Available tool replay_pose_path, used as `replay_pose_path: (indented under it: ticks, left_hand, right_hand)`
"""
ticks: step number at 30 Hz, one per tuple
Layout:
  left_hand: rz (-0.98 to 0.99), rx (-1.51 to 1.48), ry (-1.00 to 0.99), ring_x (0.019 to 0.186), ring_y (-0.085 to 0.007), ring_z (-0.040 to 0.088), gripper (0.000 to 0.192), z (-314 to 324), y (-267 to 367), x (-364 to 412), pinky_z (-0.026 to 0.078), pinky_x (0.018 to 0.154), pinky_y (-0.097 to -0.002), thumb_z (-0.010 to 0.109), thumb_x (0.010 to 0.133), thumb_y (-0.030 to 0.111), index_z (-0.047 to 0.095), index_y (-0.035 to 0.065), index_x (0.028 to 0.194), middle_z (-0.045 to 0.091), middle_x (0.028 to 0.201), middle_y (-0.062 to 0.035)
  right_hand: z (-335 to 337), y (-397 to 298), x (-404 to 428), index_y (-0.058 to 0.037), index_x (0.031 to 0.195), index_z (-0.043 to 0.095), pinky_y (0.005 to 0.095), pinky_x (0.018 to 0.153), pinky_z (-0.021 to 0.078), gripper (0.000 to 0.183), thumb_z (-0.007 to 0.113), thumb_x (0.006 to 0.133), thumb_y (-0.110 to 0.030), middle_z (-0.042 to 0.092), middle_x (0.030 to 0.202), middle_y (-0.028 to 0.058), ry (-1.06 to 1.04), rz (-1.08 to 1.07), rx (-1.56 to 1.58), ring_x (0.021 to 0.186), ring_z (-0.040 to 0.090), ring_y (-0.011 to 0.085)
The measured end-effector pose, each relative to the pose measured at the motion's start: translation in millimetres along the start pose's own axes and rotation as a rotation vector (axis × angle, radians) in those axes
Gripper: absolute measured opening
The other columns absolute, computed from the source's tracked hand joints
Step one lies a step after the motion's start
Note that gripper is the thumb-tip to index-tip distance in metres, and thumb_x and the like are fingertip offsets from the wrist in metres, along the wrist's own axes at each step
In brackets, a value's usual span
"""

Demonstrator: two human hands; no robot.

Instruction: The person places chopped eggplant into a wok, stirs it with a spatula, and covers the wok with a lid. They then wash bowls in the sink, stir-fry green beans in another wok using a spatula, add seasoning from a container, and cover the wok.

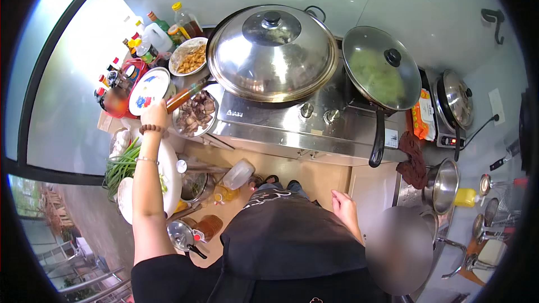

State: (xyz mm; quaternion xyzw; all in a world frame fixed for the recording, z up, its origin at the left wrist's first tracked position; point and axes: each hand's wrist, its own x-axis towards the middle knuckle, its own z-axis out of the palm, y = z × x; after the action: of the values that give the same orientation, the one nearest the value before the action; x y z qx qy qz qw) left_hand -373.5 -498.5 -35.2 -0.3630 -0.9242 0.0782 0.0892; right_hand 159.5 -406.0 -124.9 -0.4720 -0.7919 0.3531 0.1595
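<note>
My left hand (155,114) is at the near rim of a white enamel lid or dish with red and blue flowers (148,91), fingers against it; how firmly it grips is hard to see. The wooden handle (185,96) of the large wok passes just right of that hand. Beside it stand a bowl of dark meat pieces (198,113) and a plate of browned chunks (191,59). A domed steel lid (273,63) covers the wok. My right hand (343,208) hangs low by my apron, away from the counter, its fingers partly curled; it holds nothing visible.
A glass-lidded pan (374,69) sits on the right burner, its black handle (377,139) jutting over the edge. Bottles (158,35) crowd the back left corner. Scallions (122,166) lie at lower left. A steel basin (445,187) and dark cloth (410,160) are right; jugs stand on the floor.
</note>
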Motion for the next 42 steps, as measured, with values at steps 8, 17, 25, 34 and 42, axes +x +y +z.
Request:
replay_pose_path:
  ticks: [8,17,25,34,42]
  left_hand:
    - [0.017,0.051,-0.104,0.071,-0.0313,0.062,0.014,-26,0,-8,0.049,0.062,-0.0411,0.052,0.076,0.015,0.058,0.01,0.088,0.063,0.074,-0.0142]
    - [0.532,-0.696,0.285,0.097,-0.0324,0.051,0.045,-87,78,23,0.042,0.083,-0.0364,0.067,0.071,0.021,0.053,0.0024,0.109,0.052,0.106,-0.0187]
    - [0.695,-0.473,0.064,0.106,-0.0402,0.044,0.052,-115,216,158,0.039,0.089,-0.0438,0.058,0.077,0.035,0.041,0.0253,0.125,0.046,0.117,-0.0217]
    - [0.891,-0.374,-0.014,0.078,-0.0392,0.056,0.031,-105,255,200,0.046,0.07,-0.0432,0.059,0.068,0.022,0.052,0.0112,0.097,0.059,0.081,-0.0213]
    - [1.045,-0.366,0.129,0.081,-0.0375,0.056,0.032,-96,249,218,0.045,0.072,-0.0429,0.061,0.068,0.02,0.053,0.0101,0.096,0.06,0.083,-0.0181]
  right_hand:
    - [10,-27,4,-0.001,0.093,0.061,0.0367,0.071,0.0476,0.02,0.054,0.075,-0.006,0.06,0.087,0.0173,0.055,-0.005,0.01,0.078,0.058,0.0327]
    - [31,-34,-9,-0.0032,0.093,0.061,0.0393,0.071,0.0476,0.02,0.055,0.076,-0.011,0.06,0.085,0.0173,0.019,0.078,-0.105,0.077,0.058,0.0337]
    - [33,-53,-30,-0.0014,0.092,0.062,0.0343,0.066,0.0469,0.019,0.056,0.076,-0.009,0.06,0.081,0.018,0.187,0.089,-0.066,0.073,0.059,0.0318]
    - [66,-46,-90,0.0012,0.088,0.062,0.0324,0.058,0.0451,0.018,0.056,0.075,-0.009,0.059,0.069,0.0162,0.268,0.462,0.095,0.062,0.058,0.0245]
    - [55,-68,-71,-0.0001,0.087,0.062,0.0366,0.06,0.0462,0.017,0.054,0.073,-0.007,0.058,0.071,0.0198,0.294,0.379,0.004,0.065,0.058,0.0338]
